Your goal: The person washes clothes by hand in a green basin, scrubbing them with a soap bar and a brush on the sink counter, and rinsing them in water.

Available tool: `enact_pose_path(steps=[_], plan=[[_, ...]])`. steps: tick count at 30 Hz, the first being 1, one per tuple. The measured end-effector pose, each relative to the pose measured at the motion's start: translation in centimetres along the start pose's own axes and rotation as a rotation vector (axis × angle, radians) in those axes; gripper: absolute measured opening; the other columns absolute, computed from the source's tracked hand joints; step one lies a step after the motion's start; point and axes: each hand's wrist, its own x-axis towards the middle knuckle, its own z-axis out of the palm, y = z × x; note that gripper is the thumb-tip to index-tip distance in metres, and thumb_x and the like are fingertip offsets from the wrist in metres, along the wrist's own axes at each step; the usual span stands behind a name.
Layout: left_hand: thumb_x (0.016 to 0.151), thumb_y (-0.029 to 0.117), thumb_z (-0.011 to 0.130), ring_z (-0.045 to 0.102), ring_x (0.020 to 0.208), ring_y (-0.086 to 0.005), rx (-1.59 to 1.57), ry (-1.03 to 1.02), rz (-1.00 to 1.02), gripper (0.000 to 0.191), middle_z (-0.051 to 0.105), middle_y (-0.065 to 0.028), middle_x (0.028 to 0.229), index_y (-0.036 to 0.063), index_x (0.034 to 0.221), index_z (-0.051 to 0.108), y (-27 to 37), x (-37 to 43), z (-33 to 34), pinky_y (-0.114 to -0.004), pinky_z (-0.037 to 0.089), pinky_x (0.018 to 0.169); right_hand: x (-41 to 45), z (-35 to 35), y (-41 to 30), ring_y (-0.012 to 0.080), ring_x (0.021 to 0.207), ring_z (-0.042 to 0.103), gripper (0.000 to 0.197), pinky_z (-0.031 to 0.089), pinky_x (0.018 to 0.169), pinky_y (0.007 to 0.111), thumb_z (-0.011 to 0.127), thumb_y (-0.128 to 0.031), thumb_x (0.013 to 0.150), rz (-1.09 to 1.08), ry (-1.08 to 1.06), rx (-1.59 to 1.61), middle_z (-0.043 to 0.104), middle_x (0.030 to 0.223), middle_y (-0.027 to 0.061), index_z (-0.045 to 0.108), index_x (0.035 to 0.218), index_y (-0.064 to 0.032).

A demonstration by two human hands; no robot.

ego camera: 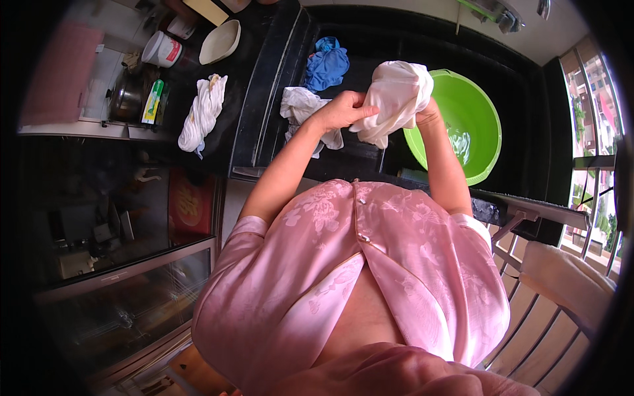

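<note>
A bunched white cloth (396,94) is held up between both my hands, over the black sink and partly across the left rim of a green plastic basin (478,119). My left hand (344,113) pinches the cloth's left edge between thumb and fingers. On the other side my right hand (429,113) grips it, with most of its fingers hidden behind the fabric. Water glints inside the basin. Beneath my left forearm lies a crumpled white and grey cloth (303,105). Behind that rests a wadded blue cloth (327,67).
A twisted white cloth (204,114) lies on the black counter at left. Farther back are an off-white bowl (220,42), a white tub (162,49), a dark pot (125,100) and a green-and-yellow box (152,101). A towel (564,277) hangs over the railing at right.
</note>
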Motion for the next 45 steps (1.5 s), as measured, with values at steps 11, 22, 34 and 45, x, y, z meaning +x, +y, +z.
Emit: enact_pose_path(steps=[11, 22, 34, 45], plan=[[0.090, 0.022, 0.061, 0.045, 0.038, -0.0071, -0.462, 0.468, -0.122, 0.018, 0.059, -0.0007, 0.065, 0.0044, 0.092, 0.063, 3.6, -0.8, -2.6, -0.023, 0.033, 0.031, -3.0, 3.4, -3.5, 0.0118, 0.056, 0.051, 0.044, 0.044, 0.055, 0.027, 0.073, -0.026, 0.076, 0.544, 0.111, -1.212, 0.060, 0.070, 0.0034, 0.061, 0.109, -0.0011], [0.088, 0.014, 0.064, 0.054, 0.058, -0.0083, -0.527, 0.265, 0.009, 0.013, 0.059, -0.0019, 0.073, 0.0028, 0.093, 0.062, 5.0, 0.3, -1.7, -0.023, 0.048, 0.055, -0.2, 7.7, 0.8, 0.0184, 0.079, 0.061, 0.034, 0.049, 0.075, 0.031, 0.069, -0.008, 0.073, -0.228, 0.227, -0.993, 0.064, 0.087, 0.0065, 0.058, 0.105, -0.0012], [0.075, 0.025, 0.076, 0.066, 0.075, -0.0269, 0.967, 0.553, -0.005, 0.039, 0.067, -0.0115, 0.076, -0.0032, 0.099, 0.062, 1.6, -2.7, -3.7, -0.036, 0.051, 0.072, 1.0, 8.5, -4.3, 0.0117, 0.069, 0.053, 0.030, 0.045, 0.065, 0.027, 0.066, -0.002, 0.070, -0.156, 0.213, -0.905, 0.058, 0.078, 0.0027, 0.056, 0.098, -0.0022], [0.095, 0.030, 0.056, 0.061, 0.082, -0.0137, -0.444, 0.409, 0.073, 0.019, 0.060, 0.0013, 0.087, 0.0130, 0.088, 0.055, 4.0, -0.4, -4.5, -0.038, 0.056, 0.069, 1.2, 4.9, 0.3, 0.0181, 0.076, 0.066, 0.027, 0.051, 0.071, 0.031, 0.071, -0.005, 0.071, -0.162, 0.355, -1.066, 0.068, 0.081, 0.0083, 0.059, 0.095, -0.0021]])
